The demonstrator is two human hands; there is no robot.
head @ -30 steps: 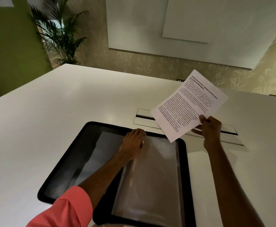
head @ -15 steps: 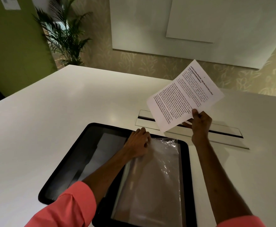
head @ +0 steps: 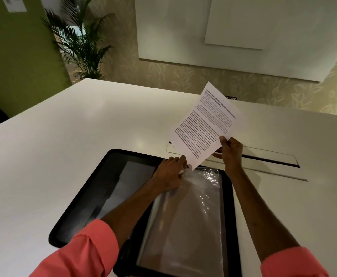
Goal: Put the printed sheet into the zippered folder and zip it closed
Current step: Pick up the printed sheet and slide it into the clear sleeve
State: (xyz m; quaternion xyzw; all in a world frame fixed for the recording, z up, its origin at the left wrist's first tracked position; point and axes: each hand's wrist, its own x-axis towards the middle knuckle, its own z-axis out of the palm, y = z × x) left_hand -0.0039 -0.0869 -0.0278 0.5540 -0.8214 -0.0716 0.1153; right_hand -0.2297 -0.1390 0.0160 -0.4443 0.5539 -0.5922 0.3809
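The black zippered folder [head: 95, 188] lies open flat on the white table, its right half filled by a clear plastic sleeve [head: 195, 212]. My left hand [head: 170, 170] grips the sleeve's top left corner and lifts its edge. My right hand [head: 230, 151] pinches the printed sheet [head: 205, 124] by its lower right edge and holds it tilted in the air. The sheet's bottom corner touches the sleeve's top edge beside my left fingers.
A long cable slot with a lid [head: 263, 156] runs across the white table [head: 63, 136] just beyond the folder. A potted palm [head: 79, 41] stands by the green wall at the far left. A white board [head: 243, 33] hangs on the wall ahead.
My right hand has turned the sheet more upright and brought its lower corner down to the sleeve's top edge. My left hand has pinched up the sleeve's corner.
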